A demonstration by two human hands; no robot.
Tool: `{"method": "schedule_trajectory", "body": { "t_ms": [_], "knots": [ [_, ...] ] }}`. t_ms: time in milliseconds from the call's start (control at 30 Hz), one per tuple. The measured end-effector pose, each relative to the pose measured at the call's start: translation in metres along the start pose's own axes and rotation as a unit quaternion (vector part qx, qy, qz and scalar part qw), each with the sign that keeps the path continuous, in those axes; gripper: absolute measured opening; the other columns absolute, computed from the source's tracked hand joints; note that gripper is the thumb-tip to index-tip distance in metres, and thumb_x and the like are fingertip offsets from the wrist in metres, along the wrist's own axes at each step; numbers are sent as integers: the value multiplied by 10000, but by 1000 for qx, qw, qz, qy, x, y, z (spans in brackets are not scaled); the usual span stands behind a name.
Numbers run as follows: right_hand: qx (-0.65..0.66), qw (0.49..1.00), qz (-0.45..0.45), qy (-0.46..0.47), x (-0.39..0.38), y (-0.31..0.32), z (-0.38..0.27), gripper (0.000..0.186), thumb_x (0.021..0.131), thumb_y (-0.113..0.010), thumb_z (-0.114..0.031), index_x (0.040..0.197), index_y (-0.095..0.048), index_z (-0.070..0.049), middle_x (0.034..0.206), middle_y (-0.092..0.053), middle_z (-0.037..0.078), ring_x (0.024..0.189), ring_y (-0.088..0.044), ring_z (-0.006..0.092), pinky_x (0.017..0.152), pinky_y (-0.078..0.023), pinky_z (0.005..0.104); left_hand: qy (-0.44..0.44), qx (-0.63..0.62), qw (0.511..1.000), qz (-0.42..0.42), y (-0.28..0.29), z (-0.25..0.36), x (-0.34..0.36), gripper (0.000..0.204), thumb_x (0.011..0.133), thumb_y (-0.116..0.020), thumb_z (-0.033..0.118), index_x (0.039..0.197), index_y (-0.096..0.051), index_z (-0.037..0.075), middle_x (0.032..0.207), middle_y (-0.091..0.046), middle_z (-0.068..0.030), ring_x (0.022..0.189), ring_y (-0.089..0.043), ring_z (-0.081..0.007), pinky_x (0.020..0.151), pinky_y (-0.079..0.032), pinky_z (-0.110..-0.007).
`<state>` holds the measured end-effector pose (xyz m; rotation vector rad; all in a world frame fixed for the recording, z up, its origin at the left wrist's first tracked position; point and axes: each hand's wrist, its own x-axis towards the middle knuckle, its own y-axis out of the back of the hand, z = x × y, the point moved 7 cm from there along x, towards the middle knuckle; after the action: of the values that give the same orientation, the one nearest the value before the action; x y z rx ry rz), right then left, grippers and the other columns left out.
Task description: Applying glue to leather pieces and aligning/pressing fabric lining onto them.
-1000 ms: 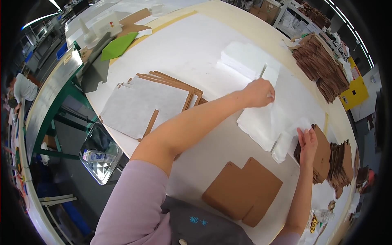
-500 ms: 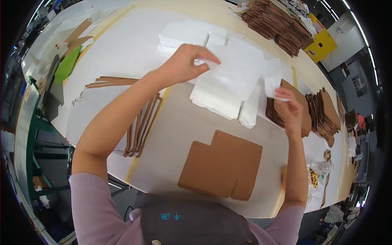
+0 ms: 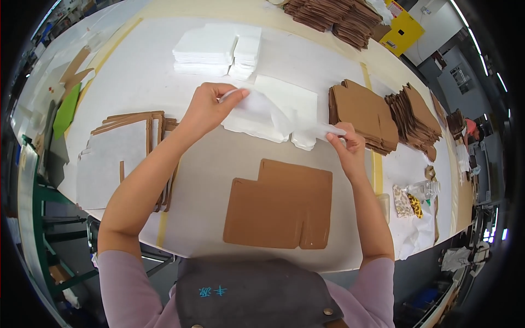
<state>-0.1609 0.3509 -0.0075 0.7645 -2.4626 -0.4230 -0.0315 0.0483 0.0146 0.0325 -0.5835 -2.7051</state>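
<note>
A thin white sheet [image 3: 269, 113] hangs bent between my two hands. My left hand [image 3: 213, 108] pinches one end of it, and my right hand [image 3: 348, 146] pinches the other between thumb and fingers. Right under the sheet lies a stack of white cut pieces [image 3: 292, 94], partly covered by it. Nearer to me a single brown cut piece [image 3: 278, 206], flat with a notched outline and a slit at its lower edge, rests on the grey work surface [image 3: 199, 188]. Both hands are beyond this piece, apart from it.
Another white stack [image 3: 203, 50] stands farther back. Beside my left forearm is a pile of white-faced, brown-edged pieces [image 3: 112, 156]. Brown stacks [image 3: 363, 112] stand on the right, with more at the back [image 3: 333, 19]. A clear bottle [image 3: 424, 189] and patterned pouch [image 3: 403, 202] lie right.
The white sheet has come nearer to me and sags between my hands, where it was spread wider over the stack. My hands have drawn closer together. The whole view has shifted slightly.
</note>
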Motion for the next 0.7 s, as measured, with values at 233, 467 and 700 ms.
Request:
{"method": "schedule_trajectory", "body": {
  "t_ms": [233, 467, 700],
  "knots": [
    [125, 972, -23, -197, -2, -20, 11, 184, 889, -715, -125, 1020, -696, 3, 834, -663, 18, 814, -566, 80, 769, -448, 244, 73, 119, 990, 25, -17, -28, 14, 398, 845, -712, 387, 874, -748, -8, 592, -617, -94, 562, -599, -197, 573, -486, -349],
    [-184, 965, -40, -181, 1, -24, 77, 470, 764, -826, -289, 1040, -616, 27, 769, -624, 45, 663, -539, 119, 586, -454, 296, 32, 271, 953, 134, -35, -57, -7, 437, 831, -706, 438, 980, -710, 27, 929, -703, -194, 936, -673, -364, 812, -528, -461],
    [-105, 938, -22, -328, -3, -15, 80, 477, 876, -745, -347, 1174, -571, -18, 895, -661, 45, 727, -574, 97, 557, -461, 266, 79, 261, 950, 151, -59, -53, -15, 433, 817, -741, 345, 1075, -592, 31, 970, -676, -131, 996, -645, -293, 823, -500, -440]
  ]
}}
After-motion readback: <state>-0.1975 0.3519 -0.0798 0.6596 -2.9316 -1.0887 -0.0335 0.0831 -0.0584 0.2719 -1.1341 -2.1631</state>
